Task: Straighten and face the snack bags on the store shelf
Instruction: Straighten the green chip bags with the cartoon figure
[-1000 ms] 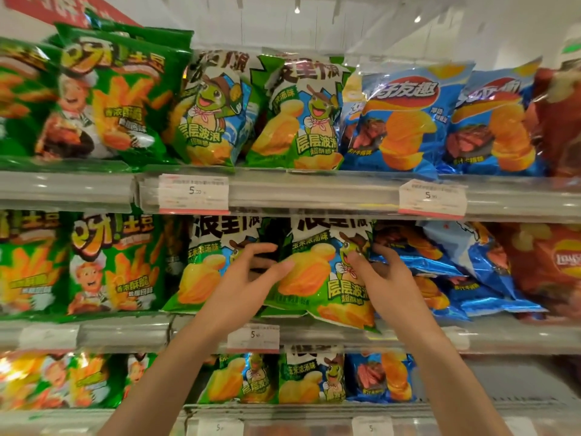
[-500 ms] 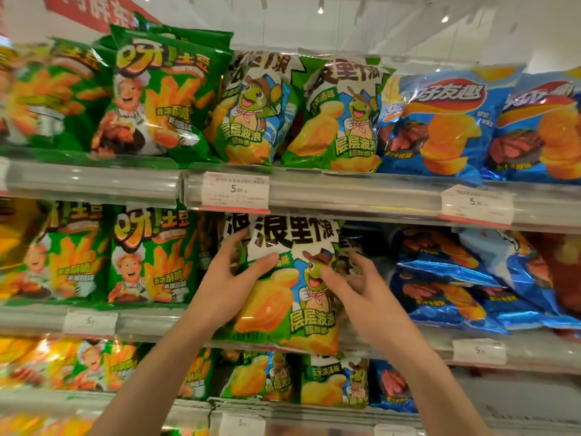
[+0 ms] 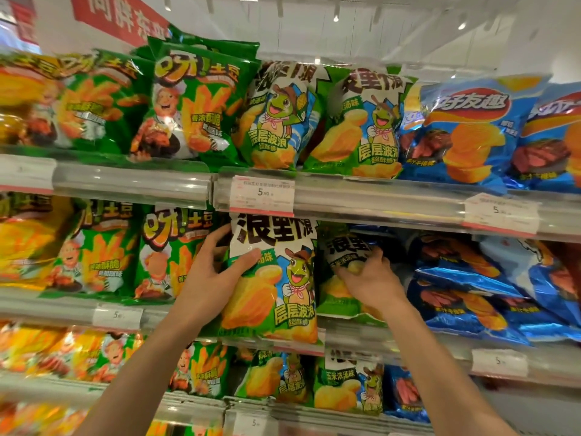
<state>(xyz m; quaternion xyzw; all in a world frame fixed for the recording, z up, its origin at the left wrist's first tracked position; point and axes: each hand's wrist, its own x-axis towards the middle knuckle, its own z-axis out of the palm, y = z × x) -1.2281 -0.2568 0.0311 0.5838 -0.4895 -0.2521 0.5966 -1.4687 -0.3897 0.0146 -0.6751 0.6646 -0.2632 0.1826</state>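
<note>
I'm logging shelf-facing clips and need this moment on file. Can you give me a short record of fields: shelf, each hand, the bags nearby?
shelf: middle shelf, price rail in front
left hand: grips the front turtle bag by its left edge, thumb across the face
front turtle bag: upright, facing out
right hand: grips the second turtle bag, set further back
right neighbours: blue bags, slumped and overlapping
left neighbours: green fries bags, upright

Both bare forearms reach up and away from the camera. The left hand (image 3: 209, 275) is curled, thumb stretched right and fingers spread upward. The right hand (image 3: 369, 278) lies further right, knuckles toward the camera, fingers apparently curled and partly hidden.
</note>
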